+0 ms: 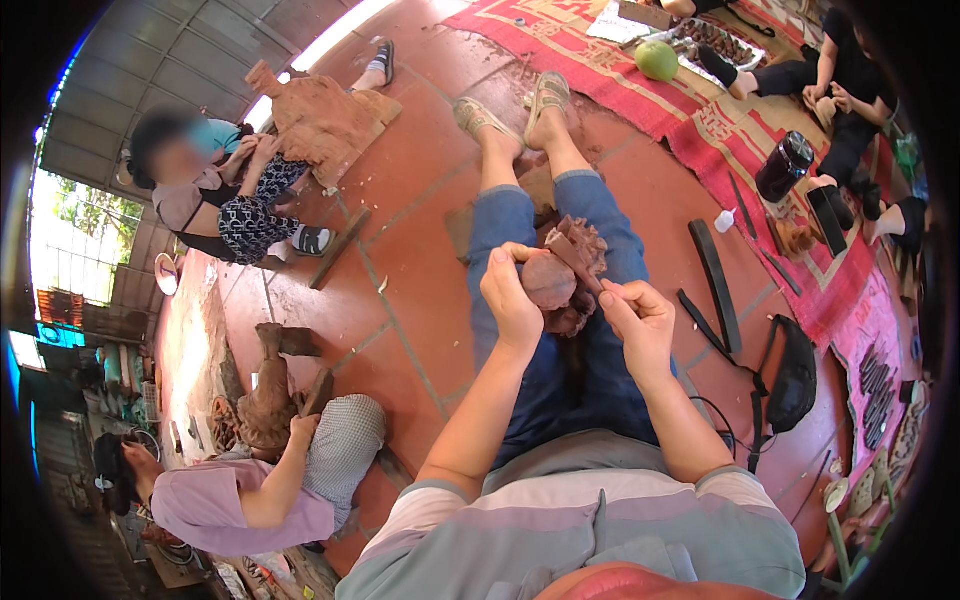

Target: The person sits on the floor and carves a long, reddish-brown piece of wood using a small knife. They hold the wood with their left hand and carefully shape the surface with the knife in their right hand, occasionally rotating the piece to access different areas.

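A reddish-brown wood carving [590,245] rests between my thighs, with a smooth rounded part [548,281] and ragged, deeply cut parts beside it. My left hand [512,298] is closed around the rounded part from the left side. Pinched between the thumb and fingers of my right hand [640,318] is a narrow, flat brown strip [572,260], which lies across the top of the carving. Whether the strip is wood or folded sandpaper I cannot tell. The carving's underside is hidden by my hands and legs.
Left of me, one person sits beside a large carved piece [325,125]; another holds a block on a brown carving [268,405]. A black waist bag [792,375] and dark wooden bars [714,285] lie at right. On the red mat [690,150] stand a dark tumbler [785,167] and a green fruit [656,61].
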